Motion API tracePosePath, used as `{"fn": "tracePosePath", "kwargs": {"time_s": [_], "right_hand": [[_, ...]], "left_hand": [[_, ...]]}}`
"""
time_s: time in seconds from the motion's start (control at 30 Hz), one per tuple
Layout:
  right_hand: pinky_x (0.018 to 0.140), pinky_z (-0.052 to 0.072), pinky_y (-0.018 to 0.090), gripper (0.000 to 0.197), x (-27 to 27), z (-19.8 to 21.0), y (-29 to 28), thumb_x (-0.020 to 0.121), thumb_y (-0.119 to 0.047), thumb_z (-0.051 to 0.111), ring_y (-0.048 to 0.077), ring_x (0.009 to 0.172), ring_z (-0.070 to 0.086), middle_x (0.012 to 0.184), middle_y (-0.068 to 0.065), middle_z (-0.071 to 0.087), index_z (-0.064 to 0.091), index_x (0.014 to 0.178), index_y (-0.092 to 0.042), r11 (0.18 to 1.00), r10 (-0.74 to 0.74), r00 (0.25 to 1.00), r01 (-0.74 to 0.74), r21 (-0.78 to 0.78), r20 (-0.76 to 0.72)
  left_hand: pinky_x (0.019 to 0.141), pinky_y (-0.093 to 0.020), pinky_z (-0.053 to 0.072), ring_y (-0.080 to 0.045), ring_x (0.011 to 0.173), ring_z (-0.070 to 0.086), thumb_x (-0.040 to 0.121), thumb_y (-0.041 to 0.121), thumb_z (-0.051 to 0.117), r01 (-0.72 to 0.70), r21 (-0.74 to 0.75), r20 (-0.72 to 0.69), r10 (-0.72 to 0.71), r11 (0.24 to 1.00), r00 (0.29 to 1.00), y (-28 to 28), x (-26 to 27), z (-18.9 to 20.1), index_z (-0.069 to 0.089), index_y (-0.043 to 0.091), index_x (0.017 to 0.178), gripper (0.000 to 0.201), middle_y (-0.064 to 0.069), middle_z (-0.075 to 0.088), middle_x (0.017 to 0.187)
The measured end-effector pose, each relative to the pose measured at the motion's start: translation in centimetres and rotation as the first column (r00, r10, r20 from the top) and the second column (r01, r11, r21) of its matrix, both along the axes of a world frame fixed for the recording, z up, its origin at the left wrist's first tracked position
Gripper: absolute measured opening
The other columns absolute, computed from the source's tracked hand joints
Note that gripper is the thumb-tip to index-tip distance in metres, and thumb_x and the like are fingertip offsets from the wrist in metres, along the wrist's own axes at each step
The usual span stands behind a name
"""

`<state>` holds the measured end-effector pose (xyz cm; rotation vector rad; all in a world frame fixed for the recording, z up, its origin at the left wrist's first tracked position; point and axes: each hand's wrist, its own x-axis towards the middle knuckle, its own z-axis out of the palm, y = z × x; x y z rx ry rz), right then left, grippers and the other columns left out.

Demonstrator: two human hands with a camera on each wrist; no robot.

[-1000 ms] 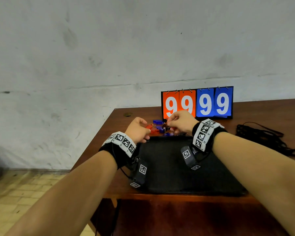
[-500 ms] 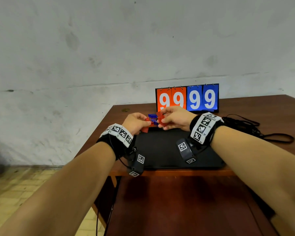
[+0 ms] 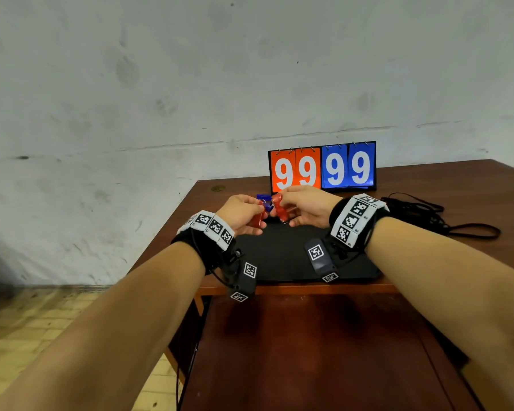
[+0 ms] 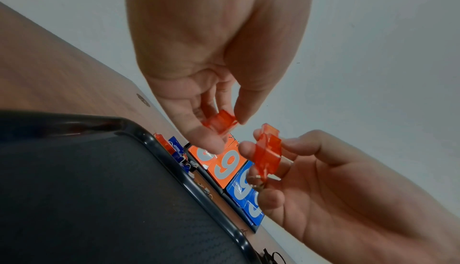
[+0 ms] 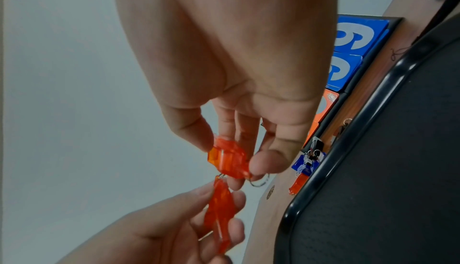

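Observation:
My left hand (image 3: 251,218) pinches a translucent red plastic tag (image 3: 257,221) between thumb and fingers, seen closer in the left wrist view as the left-hand tag (image 4: 220,123). My right hand (image 3: 282,210) pinches a second red tag (image 3: 279,207); in the right wrist view this right-hand tag (image 5: 227,160) has a metal ring (image 5: 259,182) hanging below it. Both hands are raised above the far edge of a black tray (image 3: 279,256), and the two tags are close together without touching.
A small pile of blue and red tags (image 4: 174,148) lies on the wooden table (image 3: 324,351) just behind the tray. A flip scoreboard (image 3: 321,167) reading 99 99 stands at the back. Black cables (image 3: 428,215) lie to the right. The table's left edge drops to a tiled floor.
Both hands have risen from the pile behind the tray, each holding a red tag, and have come toward me. The view has pulled back, showing more of the near table.

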<state>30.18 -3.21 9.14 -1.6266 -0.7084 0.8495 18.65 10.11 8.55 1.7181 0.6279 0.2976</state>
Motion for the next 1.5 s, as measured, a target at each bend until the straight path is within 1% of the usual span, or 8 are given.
{"fn": "tracePosePath", "kwargs": {"time_s": [0.23,0.4,0.57,0.67,0.87,1.03,1.17,1.5], "right_hand": [[0.084,0.059,0.036,0.028,-0.1,-0.9,0.6,0.085,0.01,0.056,0.034,0.114,0.061,0.126,0.021,0.056,0.061,0.103,-0.01,0.997,0.006,1.0,-0.005,0.074,-0.009],[0.09,0.058,0.043,0.031,0.1,-1.6,0.8,0.078,0.013,0.065,0.036,0.107,0.066,0.117,0.023,0.063,0.066,0.101,-0.007,0.999,-0.006,0.988,-0.002,0.051,0.152],[0.083,0.06,0.043,0.034,0.0,-1.8,0.7,0.078,0.013,0.066,0.032,0.098,0.07,0.112,0.018,0.066,0.068,0.105,-0.009,0.998,0.064,0.961,-0.059,-0.025,0.268],[0.078,0.061,0.042,0.039,0.0,-1.8,0.9,0.081,0.01,0.067,0.031,0.091,0.073,0.112,0.013,0.064,0.062,0.112,-0.013,0.997,0.073,0.957,-0.06,-0.053,0.281],[0.079,0.061,0.036,0.038,0.8,-2.4,1.8,0.079,0.009,0.069,0.025,0.095,0.07,0.111,0.014,0.066,0.063,0.113,-0.008,0.999,0.05,0.932,-0.049,-0.012,0.36],[0.086,0.059,0.037,0.033,1.9,-2.4,2.5,0.08,0.012,0.065,0.027,0.097,0.07,0.109,0.018,0.068,0.066,0.108,-0.006,1.0,-0.004,0.972,0.004,-0.003,0.234],[0.081,0.06,0.031,0.015,2.0,-2.3,3.3,0.091,-0.004,0.062,0.025,0.096,0.068,0.112,0.019,0.065,0.067,0.104,-0.002,0.999,-0.042,0.999,0.042,0.013,0.026],[0.076,0.06,0.028,0.021,3.1,-4.0,6.1,0.083,-0.001,0.072,0.022,0.089,0.071,0.101,0.014,0.07,0.07,0.104,-0.004,0.981,0.093,0.962,-0.044,-0.19,0.256]], "left_hand": [[0.066,-0.035,0.061,-0.025,0.075,0.071,0.101,0.009,0.05,0.038,-0.103,0.01,-0.037,0.994,0.999,-0.4,-0.1,-0.1,0.059,0.004,0.104,0.011,-0.018,0.069,0.094],[0.072,-0.038,0.061,-0.028,0.081,0.07,0.099,0.003,0.05,0.022,-0.177,0.003,-0.022,0.984,1.0,-0.5,0.4,-0.2,0.058,-0.001,0.118,0.021,-0.024,0.067,0.101],[0.078,-0.035,0.061,-0.024,0.081,0.069,0.088,-0.019,0.046,0.087,-0.219,0.002,-0.089,0.972,0.996,-0.4,0.5,-0.3,0.068,-0.001,0.106,0.034,-0.019,0.069,0.098],[0.078,-0.034,0.061,-0.026,0.088,0.071,0.089,-0.018,0.05,0.119,-0.216,-0.019,-0.126,0.969,0.992,0.1,0.2,-0.5,0.069,0.003,0.1,0.03,-0.019,0.071,0.101],[0.084,-0.038,0.06,-0.029,0.1,0.072,0.09,-0.014,0.054,0.08,-0.182,-0.02,-0.085,0.98,0.996,1.8,0.5,-1.6,0.064,0.002,0.116,0.032,-0.02,0.071,0.109],[0.078,-0.036,0.061,-0.025,0.095,0.072,0.086,-0.01,0.063,0.021,-0.082,-0.046,-0.025,0.996,0.999,3.7,0.5,-2.3,0.065,0.005,0.112,0.03,-0.017,0.072,0.104],[0.078,-0.033,0.061,-0.023,0.088,0.071,0.085,-0.01,0.065,-0.004,0.006,-0.072,0.005,1.0,0.997,5.3,0.7,-3.0,0.066,0.007,0.102,0.024,-0.016,0.071,0.099],[0.079,-0.041,0.061,-0.024,0.076,0.072,0.079,0.001,0.077,0.005,0.37,-0.209,0.078,0.929,0.975,8.1,2.0,-3.9,0.068,0.009,0.079,0.012,-0.016,0.073,0.085]]}}
